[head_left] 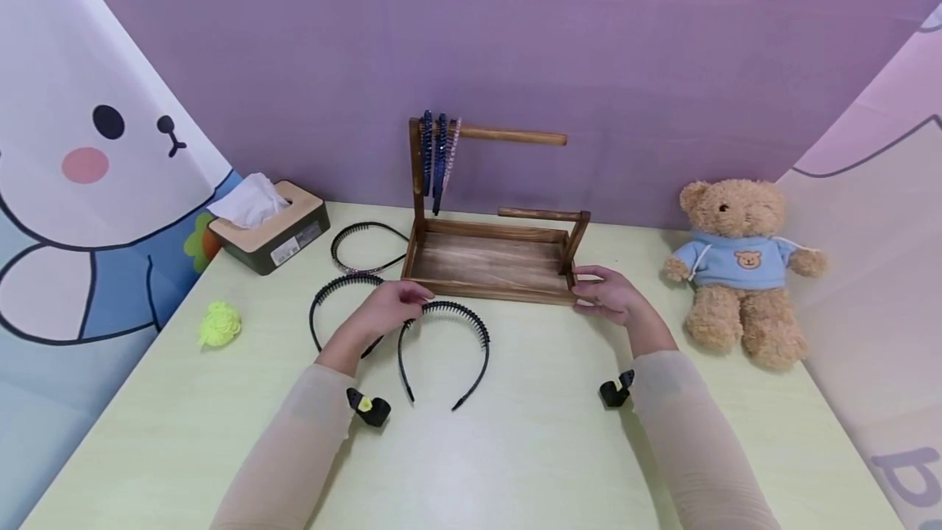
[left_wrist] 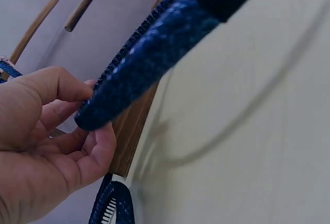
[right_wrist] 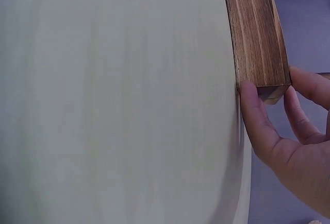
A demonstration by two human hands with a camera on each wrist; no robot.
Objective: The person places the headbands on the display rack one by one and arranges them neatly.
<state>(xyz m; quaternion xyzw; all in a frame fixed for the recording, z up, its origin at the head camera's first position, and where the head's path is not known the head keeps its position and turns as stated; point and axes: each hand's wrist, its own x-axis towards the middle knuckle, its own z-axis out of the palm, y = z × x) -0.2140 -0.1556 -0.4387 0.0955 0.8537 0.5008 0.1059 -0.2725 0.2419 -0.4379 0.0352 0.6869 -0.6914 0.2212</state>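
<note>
My left hand pinches a dark blue glittery headband with comb teeth, thumb on one side and fingers on the other. In the head view its ends point towards me, just in front of a brown wooden rack. My right hand holds the rack's right front corner between thumb and fingers, as the right wrist view shows. Two dark blue headbands and a pink one hang at the left end of the rack's upper bar.
Left of the rack lie a dark headband, partly behind my left hand, and another headband further back. A tissue box and a yellow-green ball-like item stand farther left. At right sits a teddy bear.
</note>
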